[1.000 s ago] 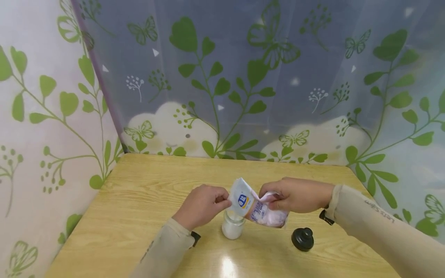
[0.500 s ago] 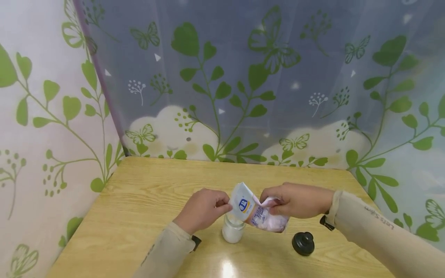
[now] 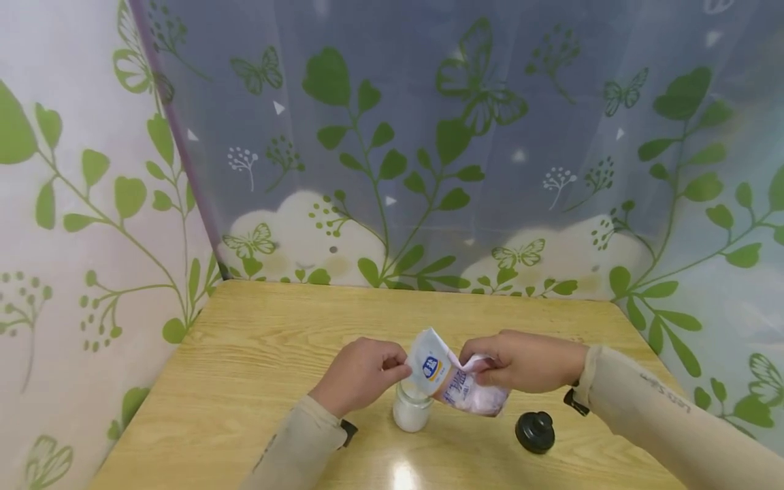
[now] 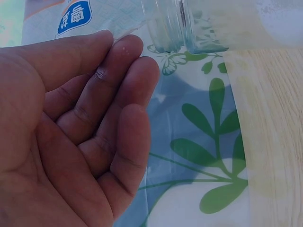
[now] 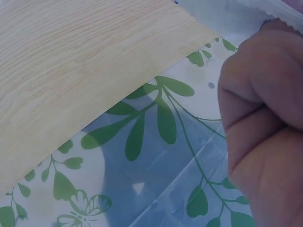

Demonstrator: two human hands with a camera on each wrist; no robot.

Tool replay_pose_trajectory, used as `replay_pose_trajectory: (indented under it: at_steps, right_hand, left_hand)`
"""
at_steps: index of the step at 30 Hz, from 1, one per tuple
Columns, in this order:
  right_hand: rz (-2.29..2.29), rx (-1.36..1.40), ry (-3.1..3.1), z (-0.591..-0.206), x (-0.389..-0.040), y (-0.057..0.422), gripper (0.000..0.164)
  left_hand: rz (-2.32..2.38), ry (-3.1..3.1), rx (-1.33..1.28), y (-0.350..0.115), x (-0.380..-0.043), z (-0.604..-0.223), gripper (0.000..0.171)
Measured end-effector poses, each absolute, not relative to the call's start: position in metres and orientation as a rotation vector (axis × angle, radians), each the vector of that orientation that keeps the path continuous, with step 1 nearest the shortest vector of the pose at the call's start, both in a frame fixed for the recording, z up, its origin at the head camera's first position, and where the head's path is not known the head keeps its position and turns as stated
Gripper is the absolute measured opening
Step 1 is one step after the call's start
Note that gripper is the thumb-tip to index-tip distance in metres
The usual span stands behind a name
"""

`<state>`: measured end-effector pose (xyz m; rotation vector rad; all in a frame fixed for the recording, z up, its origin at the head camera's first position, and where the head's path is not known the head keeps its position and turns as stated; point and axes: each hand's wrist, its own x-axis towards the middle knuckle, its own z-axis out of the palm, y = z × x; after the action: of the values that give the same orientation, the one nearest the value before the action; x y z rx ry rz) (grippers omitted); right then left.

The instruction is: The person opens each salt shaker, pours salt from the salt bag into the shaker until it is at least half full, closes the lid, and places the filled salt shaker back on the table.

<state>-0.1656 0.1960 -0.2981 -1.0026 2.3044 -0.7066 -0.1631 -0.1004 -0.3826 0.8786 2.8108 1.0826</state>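
A salt bag [image 3: 433, 369], white and lilac with a blue logo, slants over a glass jar [image 3: 412, 414] with its open corner at the jar's mouth. White salt fills much of the jar, which stands upright on the table. My left hand [image 3: 363, 373] pinches the bag's edge by the mouth between thumb and fingertip; the left wrist view shows this pinch beside the jar's glass neck [image 4: 203, 26]. My right hand [image 3: 520, 361] grips the bag's folded upper side. In the right wrist view, curled fingers [image 5: 265, 94] hide most of the bag.
A black lid with a knob [image 3: 535, 432] lies on the wooden table [image 3: 275, 340], right of the jar. Patterned curtains with green leaves [image 3: 392, 163] hang behind the table and along both sides.
The whole scene sits slightly lower in the head view. Both hands keep their hold on the salt bag, which stays tilted at the jar's mouth.
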Motion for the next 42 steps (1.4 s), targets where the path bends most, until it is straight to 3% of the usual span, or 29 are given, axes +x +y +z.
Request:
replay_pose_trajectory:
  at_steps: [15,24,42]
  right_hand:
    - [-0.672,-1.076,2.333,-0.3,-0.169,0.191,0.019]
    - [-0.626,-0.999,2.37,-0.286,-0.171,0.193,0.019]
    - [-0.636,-0.957,2.344,-0.292,-0.164,0.192,0.019]
  left_hand:
    - [1.064,2.821,0.878,-0.106,-0.166,-0.38,0.009]
    - [1.073,2.829,0.903,-0.1,-0.171,-0.37,0.01]
    - [1.046,2.794,0.861,-0.099,-0.162,-0.376,0.011]
